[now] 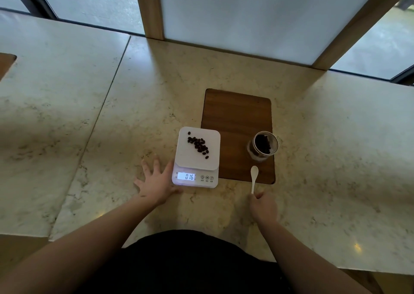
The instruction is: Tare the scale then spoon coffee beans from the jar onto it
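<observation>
A white digital scale (183,159) sits on the marble counter, its lit display reading 016. Several dark coffee beans (199,145) lie in a diagonal heap on its platform. To the right stands an open glass jar (262,146) with beans inside, on a brown wooden inlay. My left hand (154,181) rests flat on the counter, fingers spread, touching the scale's left front corner. My right hand (264,206) holds the handle end of a white spoon (254,178). The spoon's bowl looks empty and points away from me, just in front of the jar.
The brown wooden inlay (237,119) is set into the beige marble counter (112,119), partly under the scale. A wood-framed white panel (242,18) and windows rise along the far edge. A seam runs diagonally through the counter on the left.
</observation>
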